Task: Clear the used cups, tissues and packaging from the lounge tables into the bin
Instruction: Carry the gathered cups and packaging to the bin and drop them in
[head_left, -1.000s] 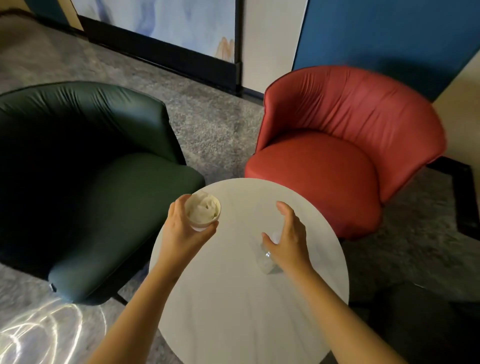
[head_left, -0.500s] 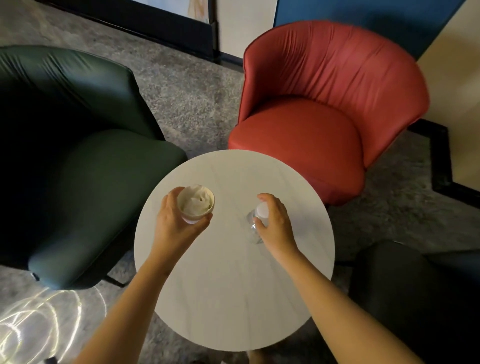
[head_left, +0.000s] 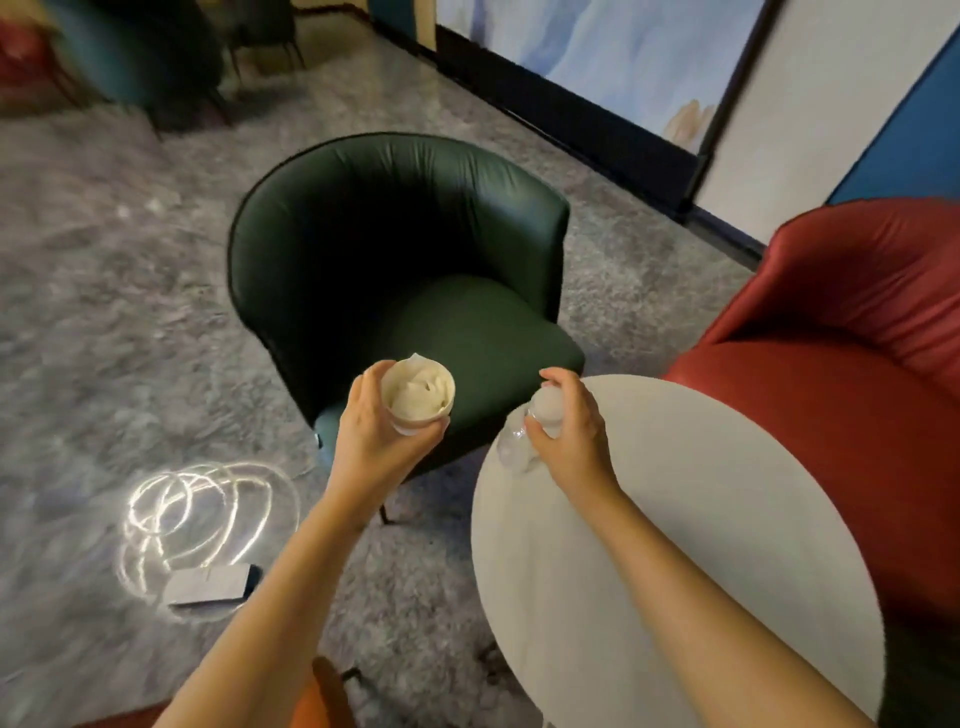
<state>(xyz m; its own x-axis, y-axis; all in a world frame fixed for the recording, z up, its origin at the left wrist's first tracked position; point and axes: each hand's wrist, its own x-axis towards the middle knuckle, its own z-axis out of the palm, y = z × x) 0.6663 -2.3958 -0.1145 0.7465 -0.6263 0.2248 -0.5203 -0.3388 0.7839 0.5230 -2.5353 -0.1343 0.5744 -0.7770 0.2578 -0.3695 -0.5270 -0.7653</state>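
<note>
My view has swung left. My left hand (head_left: 382, 439) grips the tissue-stuffed cup (head_left: 418, 397), now beyond the table (head_left: 701, 519), over the green chair (head_left: 415, 249); my right hand (head_left: 571, 436) clasps the clear bottle (head_left: 514, 449).

The left hand (head_left: 382, 441) grips a tissue-stuffed cup (head_left: 417, 393) before a green chair (head_left: 395, 270); the right hand (head_left: 569, 431) grips a clear bottle (head_left: 519, 447) over the round surface (head_left: 727, 545)

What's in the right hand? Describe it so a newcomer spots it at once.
Start at the round white table; at its edge nearest the green chair, the right hand grips a bottle from above. Unlike the tissue-stuffed cup in the left hand beside it, it is clear plastic with a pale cap.
</note>
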